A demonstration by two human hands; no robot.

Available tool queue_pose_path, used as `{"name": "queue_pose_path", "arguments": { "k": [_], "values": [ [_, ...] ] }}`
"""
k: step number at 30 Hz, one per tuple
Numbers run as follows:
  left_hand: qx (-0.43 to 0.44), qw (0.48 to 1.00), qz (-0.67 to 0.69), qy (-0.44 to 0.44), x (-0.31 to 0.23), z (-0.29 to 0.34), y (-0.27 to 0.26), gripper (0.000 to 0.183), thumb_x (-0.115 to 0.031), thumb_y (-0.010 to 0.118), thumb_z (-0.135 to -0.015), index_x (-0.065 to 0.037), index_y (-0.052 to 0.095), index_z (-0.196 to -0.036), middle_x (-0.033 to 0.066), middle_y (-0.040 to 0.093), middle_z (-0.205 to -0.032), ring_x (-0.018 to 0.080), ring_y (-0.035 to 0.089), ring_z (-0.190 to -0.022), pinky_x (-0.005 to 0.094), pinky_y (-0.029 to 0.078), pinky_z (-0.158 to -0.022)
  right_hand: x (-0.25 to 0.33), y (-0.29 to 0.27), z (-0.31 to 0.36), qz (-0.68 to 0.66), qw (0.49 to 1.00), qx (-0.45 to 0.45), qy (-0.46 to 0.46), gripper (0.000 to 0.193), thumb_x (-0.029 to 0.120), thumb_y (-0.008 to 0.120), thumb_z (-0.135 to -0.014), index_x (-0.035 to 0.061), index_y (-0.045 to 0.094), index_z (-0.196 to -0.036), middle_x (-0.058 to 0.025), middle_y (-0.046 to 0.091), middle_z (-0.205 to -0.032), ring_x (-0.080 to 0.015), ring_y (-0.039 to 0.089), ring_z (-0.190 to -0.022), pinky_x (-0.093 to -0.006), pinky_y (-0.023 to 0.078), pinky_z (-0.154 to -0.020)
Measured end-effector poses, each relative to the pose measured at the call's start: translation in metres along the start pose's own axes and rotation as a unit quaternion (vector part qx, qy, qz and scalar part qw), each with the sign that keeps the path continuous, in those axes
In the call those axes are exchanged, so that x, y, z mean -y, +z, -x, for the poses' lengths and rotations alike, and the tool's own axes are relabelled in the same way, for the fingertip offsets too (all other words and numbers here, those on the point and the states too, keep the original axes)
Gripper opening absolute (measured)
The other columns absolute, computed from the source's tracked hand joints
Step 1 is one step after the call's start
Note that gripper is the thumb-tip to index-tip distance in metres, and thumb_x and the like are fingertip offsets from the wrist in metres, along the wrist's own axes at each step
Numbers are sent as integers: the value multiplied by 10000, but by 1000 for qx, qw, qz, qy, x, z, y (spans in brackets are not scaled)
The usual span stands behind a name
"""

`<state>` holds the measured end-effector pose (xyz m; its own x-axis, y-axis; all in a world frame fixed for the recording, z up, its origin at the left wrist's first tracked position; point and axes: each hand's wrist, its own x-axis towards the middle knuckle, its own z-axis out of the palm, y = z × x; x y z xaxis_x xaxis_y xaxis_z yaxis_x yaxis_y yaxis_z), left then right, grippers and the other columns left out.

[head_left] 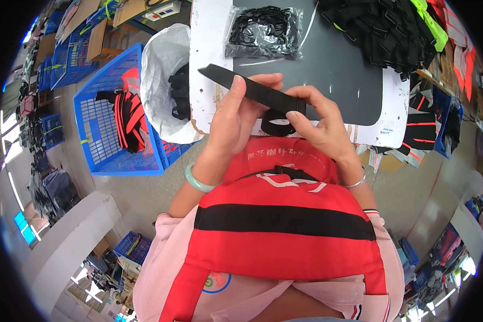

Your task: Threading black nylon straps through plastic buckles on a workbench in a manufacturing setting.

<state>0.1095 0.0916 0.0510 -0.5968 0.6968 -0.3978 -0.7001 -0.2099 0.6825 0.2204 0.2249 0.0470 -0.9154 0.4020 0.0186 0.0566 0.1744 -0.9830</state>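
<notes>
A black webbing strap (263,95) stretches between my two hands over the near edge of the table. My left hand (233,112) grips it near its angled free end, thumb on top and fingers beneath. At the other end my right hand (323,121) pinches the strap between thumb and fingers, where a small dark piece, perhaps a buckle, partly shows. Below the grip a loop of the black strap (277,126) hangs down in front of my red apron (284,257). Part of the strap is hidden behind my fingers.
On the table (349,96) lie a clear bag of black plastic buckles (264,32) and a heap of black straps with buckles (381,32). To the left stand a white sack (155,80) with black material inside and a blue crate (94,134) holding red-and-black pieces.
</notes>
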Motion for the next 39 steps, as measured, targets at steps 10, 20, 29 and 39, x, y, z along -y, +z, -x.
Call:
{"name": "queue_pose_path", "arguments": {
  "k": [10,20,29,39],
  "values": [
    [-2,988,128,83,-7,13,-14,463,-413,325,-998,-30,533,-843,126,575,-903,262,574,-898,417,467,-842,0,22,-3,151,982,111,-12,275,236,680,-751,25,573,-890,-138,603,-807,-324,562,-737,-404,443,-694],
    [-26,933,107,343,-118,29,-76,335,-383,457,-964,-74,543,-868,64,545,-848,143,423,-639,273,361,-591,-21,36,5,35,972,231,14,130,131,565,-874,8,602,-860,-94,562,-894,-234,561,-812,-314,441,-753],
    [-226,924,-27,306,-105,-10,-156,324,-271,468,-972,26,518,-1090,168,618,-1075,289,584,-1043,405,429,-946,-38,-1,2,82,979,132,130,171,174,570,-876,14,618,-912,-89,588,-870,-192,586,-794,-297,466,-724],
    [-320,914,-126,217,-43,-25,-154,377,-282,527,-947,-31,492,-1225,99,563,-1200,195,538,-1102,354,417,-935,-81,-74,-32,50,963,-262,25,355,151,540,-911,6,518,-1234,-89,562,-1116,-147,548,-920,-266,444,-809]
  ]
}}
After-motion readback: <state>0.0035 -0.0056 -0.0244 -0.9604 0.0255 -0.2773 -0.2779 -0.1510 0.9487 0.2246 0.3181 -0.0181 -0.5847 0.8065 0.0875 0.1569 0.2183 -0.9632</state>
